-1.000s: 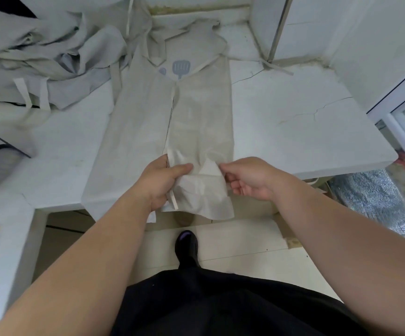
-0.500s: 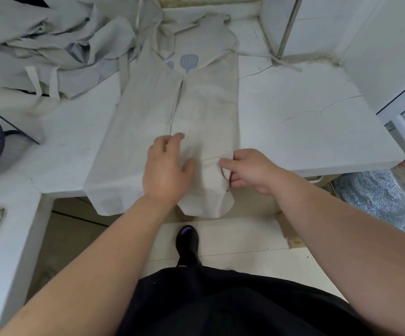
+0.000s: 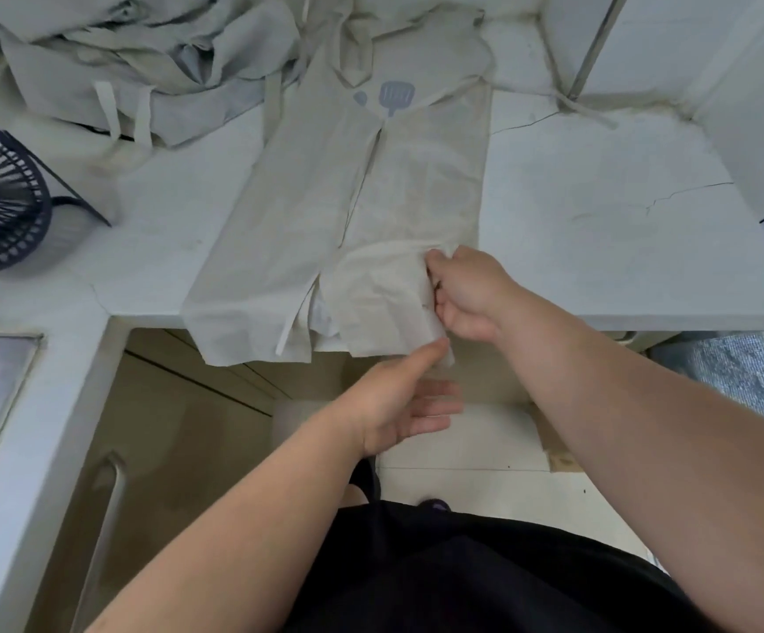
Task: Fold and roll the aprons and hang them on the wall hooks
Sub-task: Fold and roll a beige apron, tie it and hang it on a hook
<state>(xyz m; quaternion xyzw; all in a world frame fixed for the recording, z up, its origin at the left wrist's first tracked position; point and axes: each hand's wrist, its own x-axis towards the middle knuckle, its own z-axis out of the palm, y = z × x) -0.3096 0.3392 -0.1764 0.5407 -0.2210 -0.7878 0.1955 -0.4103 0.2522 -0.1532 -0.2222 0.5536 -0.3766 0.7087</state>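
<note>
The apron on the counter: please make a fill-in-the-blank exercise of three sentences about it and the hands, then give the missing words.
1. The ____ hand grips the near right edge of the folded apron.
2. The left hand is open and sits below the edge of the ____, thumb up to the cloth.
3. The blue print near the apron's top shows a ____.

Missing words: right; counter; spatula

We took our left hand point(image 3: 393, 404) off the apron point(image 3: 371, 212) and dropped it below the counter point(image 3: 599, 221) edge, fingers spread. Our right hand point(image 3: 467, 294) slid along the folded hem, gripping it.
</note>
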